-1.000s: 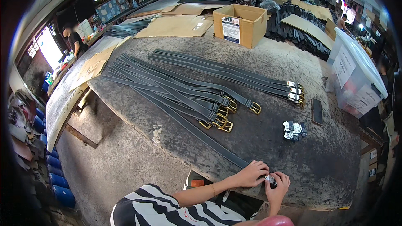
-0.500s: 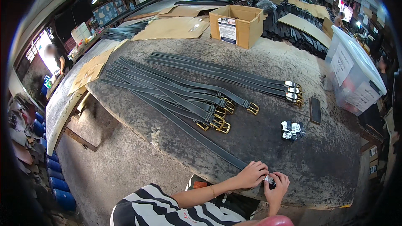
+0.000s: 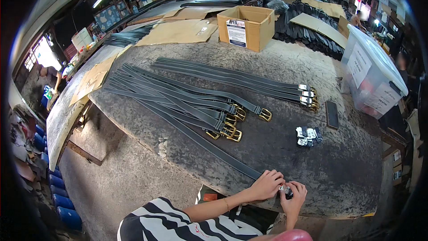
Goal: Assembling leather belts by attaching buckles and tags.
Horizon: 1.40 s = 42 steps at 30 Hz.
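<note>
A black belt [image 3: 227, 157] with pale edge stitching runs from the pile down to the table's near edge, where both hands hold its end. My left hand [image 3: 268, 184] has its fingers closed on the strap. Close beside it, my right hand [image 3: 293, 197] pinches the same end, thumb and fingers bent around it. A small white-and-black tag [image 3: 282, 188] shows between the hands; the buckle there is mostly hidden. Beyond them lies a loose pile of black belts [image 3: 178, 100] with gold buckles. A small stack of white-and-black tags [image 3: 308, 136] sits to the right.
Tagged belts [image 3: 232, 80] lie in a row farther back. A dark phone [image 3: 332, 114] rests near a clear plastic bin [image 3: 372, 73] on the right. An open cardboard box [image 3: 261, 31] stands at the back, with cardboard sheets [image 3: 174, 32] beside it. Other people work in the background.
My hands stay together on the belt end, with only slight finger movement. The view has shifted a little. At the far left, a person now leans farther forward.
</note>
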Tool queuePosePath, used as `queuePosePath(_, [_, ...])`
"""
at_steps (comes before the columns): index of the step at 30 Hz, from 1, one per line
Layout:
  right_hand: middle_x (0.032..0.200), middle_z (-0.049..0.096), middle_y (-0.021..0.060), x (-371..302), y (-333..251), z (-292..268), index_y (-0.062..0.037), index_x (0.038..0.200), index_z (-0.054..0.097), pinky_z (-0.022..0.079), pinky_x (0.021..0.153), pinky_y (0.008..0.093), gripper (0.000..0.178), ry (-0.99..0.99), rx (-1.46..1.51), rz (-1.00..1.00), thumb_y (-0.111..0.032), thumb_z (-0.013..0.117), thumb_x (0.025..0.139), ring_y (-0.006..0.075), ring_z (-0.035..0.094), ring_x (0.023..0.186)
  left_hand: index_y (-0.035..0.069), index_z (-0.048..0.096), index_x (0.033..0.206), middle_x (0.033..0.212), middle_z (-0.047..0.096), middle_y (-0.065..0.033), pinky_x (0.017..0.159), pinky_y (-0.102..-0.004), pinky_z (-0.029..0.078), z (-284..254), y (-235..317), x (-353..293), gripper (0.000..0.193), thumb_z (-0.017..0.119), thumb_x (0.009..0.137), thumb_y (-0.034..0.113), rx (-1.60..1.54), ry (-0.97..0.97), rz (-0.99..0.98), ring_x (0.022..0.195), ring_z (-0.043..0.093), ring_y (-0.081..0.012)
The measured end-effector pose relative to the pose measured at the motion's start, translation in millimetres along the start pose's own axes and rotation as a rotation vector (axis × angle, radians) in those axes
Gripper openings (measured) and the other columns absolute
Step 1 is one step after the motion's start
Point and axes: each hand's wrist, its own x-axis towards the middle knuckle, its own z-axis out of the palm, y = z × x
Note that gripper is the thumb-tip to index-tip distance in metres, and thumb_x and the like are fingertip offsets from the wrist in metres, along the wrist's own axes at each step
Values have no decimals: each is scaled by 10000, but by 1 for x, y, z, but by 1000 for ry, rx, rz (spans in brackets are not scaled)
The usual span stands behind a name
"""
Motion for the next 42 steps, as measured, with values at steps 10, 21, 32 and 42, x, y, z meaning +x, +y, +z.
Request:
queuePosePath(10, [1049, 681, 19, 8, -2, -4, -135, 994, 724, 428, 966, 443, 294, 58, -28, -60, -192, 791, 714, 266, 607, 1049, 82, 685, 1029, 1090, 633, -67, 889, -428, 425, -7, 2, 9, 178, 644, 874, 160, 11, 28, -2, 1065, 574, -274])
queuePosePath(21, [1109, 667, 24, 0, 1, -12, -129, 1019, 730, 403, 1015, 448, 301, -12, -43, -10, -257, 803, 756, 250, 582, 1107, 86, 671, 984, 1040, 627, -59, 877, -417, 433, -4, 9, 13, 147, 661, 845, 133, 0, 15, 11, 1015, 578, -267])
queuePosePath(32, [1069, 681, 7, 2, 3, -9, -131, 979, 733, 410, 991, 437, 274, 17, -28, -21, -217, 808, 729, 247, 596, 1081, 68, 630, 1004, 1048, 615, -69, 882, -416, 422, -1, 6, 13, 173, 656, 840, 117, -15, 23, 7, 1023, 569, -274])
queuePosePath(42, [1018, 681, 37, 11, -5, 3, -109, 905, 712, 397, 996, 452, 181, 52, -52, 25, -193, 764, 753, 271, 591, 1051, 82, 656, 1033, 1091, 618, -73, 898, -430, 417, -6, 3, 10, 189, 654, 862, 162, -11, 38, -9, 1069, 561, -280])
